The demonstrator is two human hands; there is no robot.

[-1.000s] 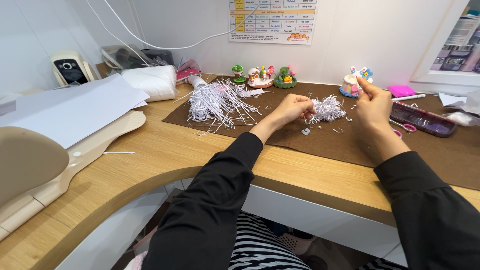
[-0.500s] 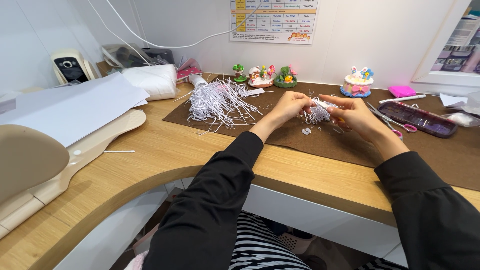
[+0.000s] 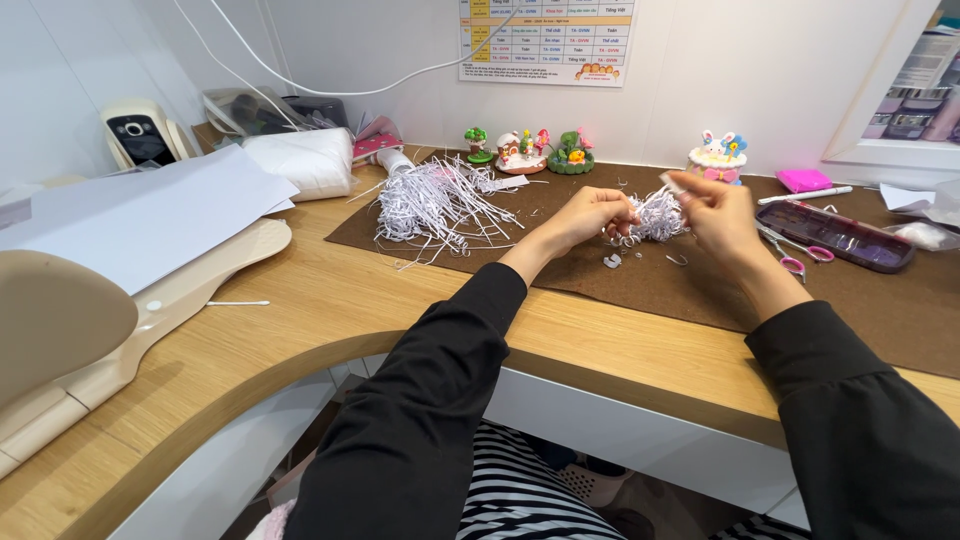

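Note:
My left hand (image 3: 592,214) and my right hand (image 3: 715,210) are both closed on a small bundle of curled white paper strips (image 3: 657,217), held just above the brown mat (image 3: 560,265). The right hand pinches one strip end near the top of the bundle. A few loose curls (image 3: 612,261) lie on the mat under my hands. A bigger pile of white paper strips (image 3: 435,203) lies on the mat to the left.
Small clay figurines (image 3: 525,151) and a bunny cake model (image 3: 716,157) line the wall. Pink-handled scissors (image 3: 790,255), a purple pencil case (image 3: 835,234) and a pink eraser (image 3: 803,180) lie right. White sheets (image 3: 130,215) and a cream board (image 3: 180,290) lie left.
My right hand was raised up to the right pulling a strip, came down to the bundle, and both hands now hold the bundle a little higher.

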